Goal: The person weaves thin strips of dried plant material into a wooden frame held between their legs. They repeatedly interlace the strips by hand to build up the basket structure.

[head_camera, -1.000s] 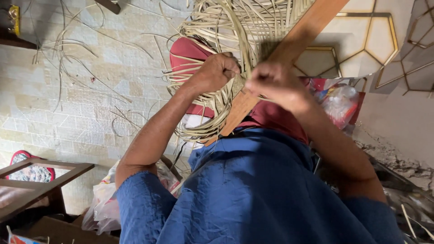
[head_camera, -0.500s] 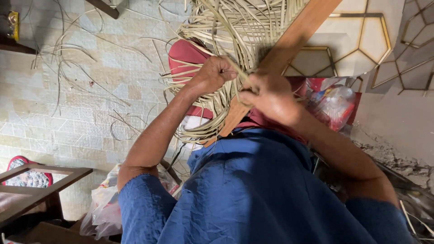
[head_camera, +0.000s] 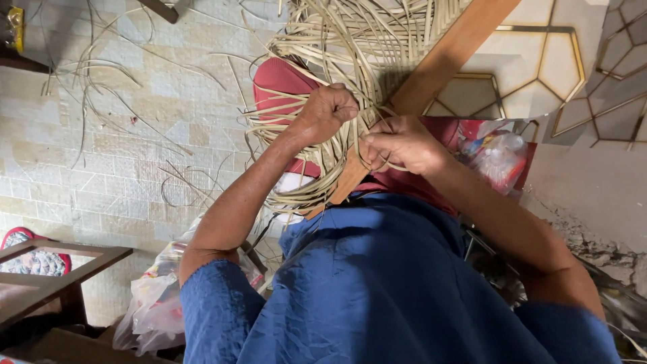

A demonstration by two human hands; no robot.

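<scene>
Left hand (head_camera: 328, 111) just above centre of frame, curled into a fist and clamped on a bunch of pale cane strips (head_camera: 350, 47) at the near edge of the weave

Right hand (head_camera: 403, 143) just right of it, at centre, fingers pinched closed on a few thin strips, knuckles touching the slanted wooden bar (head_camera: 438, 67)

Hands close together, nearly touching, both buried in the loose strip ends

Woven cane work filling the upper middle of the frame, strips fanning out and curling down toward the lap, some looping below the left wrist

Wooden bar running diagonally from upper right down to centre, lower end hidden under the strips and against the blue garment (head_camera: 377, 290)

Red cushion (head_camera: 280, 81) behind the weave, left of centre, partly covered by strips

Blue garment across the whole lower middle and lower right

Stray cane strips (head_camera: 114, 87) scattered over the tiled floor (head_camera: 101, 175) in the upper left, well apart from the hands

Clear plastic bag (head_camera: 499, 158) with colourful contents at the right of centre, just beyond the right forearm

Another plastic bag (head_camera: 151, 303) at lower left, beside the left elbow

Wooden frame (head_camera: 64, 269) at the far lower left, a patterned slipper (head_camera: 27, 259) showing behind it
</scene>
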